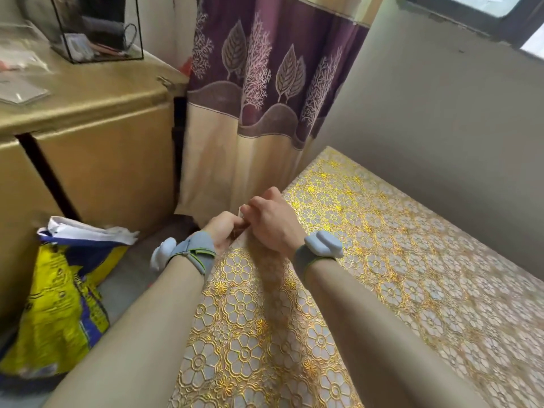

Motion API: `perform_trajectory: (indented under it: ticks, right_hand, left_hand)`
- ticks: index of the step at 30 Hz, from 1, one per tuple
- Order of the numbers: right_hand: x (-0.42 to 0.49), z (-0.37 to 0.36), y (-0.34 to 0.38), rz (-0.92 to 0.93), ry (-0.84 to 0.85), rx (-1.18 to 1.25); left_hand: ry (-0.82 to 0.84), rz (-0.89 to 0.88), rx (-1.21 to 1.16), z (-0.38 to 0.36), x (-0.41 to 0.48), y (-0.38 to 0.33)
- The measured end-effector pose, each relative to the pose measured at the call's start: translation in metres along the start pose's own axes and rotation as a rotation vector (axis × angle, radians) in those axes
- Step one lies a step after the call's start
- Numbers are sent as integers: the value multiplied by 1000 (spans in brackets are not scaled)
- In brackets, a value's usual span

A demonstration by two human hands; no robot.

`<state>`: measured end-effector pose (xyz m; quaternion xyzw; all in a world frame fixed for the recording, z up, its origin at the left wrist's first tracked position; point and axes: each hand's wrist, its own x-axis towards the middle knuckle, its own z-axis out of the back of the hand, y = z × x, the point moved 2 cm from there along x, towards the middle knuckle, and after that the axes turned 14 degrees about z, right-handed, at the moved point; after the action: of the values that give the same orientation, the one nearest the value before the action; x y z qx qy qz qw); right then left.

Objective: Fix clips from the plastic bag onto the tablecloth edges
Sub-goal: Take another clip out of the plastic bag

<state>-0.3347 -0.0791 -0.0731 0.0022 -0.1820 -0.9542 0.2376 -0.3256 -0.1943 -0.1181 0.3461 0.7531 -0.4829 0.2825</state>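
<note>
Two hands meet at far left edge of bench. Left hand [224, 228] and right hand [272, 222] both curled closed, pinching one small white clip [240, 212] against edge of one gold floral tablecloth [382, 248]. One yellow-blue sack [59, 304] on floor, left. One patterned curtain [265, 83] behind.

Table at right, covered edge to edge by gold floral tablecloth [368, 260]; cloth hangs over the near-left edge. Left of the table, bare floor [129, 278] with yellow-and-blue sack [59, 304] standing on it. Farther left of the table, gold-wrapped cabinet [97, 160], its top carrying a glass-sided box [97, 28] and blurred packets [20, 69].
</note>
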Motion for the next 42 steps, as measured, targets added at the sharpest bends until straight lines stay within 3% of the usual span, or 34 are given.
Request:
perform_trajectory:
  ticks: [3, 5, 9, 12, 16, 26, 37, 42]
  right_hand:
    - [2, 2, -1, -12, 39, 21]
    - [-1, 7, -1, -29, 11, 56]
    - [-36, 19, -13, -155, -175, 141]
    - [-77, 19, -25, -232, -280, 16]
    - [-104, 7, -27, -222, -394, -120]
    - [-104, 1, -25, -270, -448, -107]
    - [-102, 0, -27, -280, -466, -110]
    - [-101, 0, -26, -277, -441, -111]
  left_hand:
    - [2, 3, 99, 1, -2, 1]
    - [-121, -102, 239, 0, -8, -3]
    - [-191, -272, 306, -9, -30, -9]
    - [-180, -289, 475, -18, -43, 1]
    - [-333, -412, 745, -15, -37, 12]
    - [-275, -372, 566, -1, -23, 13]
    - [-441, -511, 739, -17, -52, 17]
    - [-441, -523, 806, -21, -51, 15]
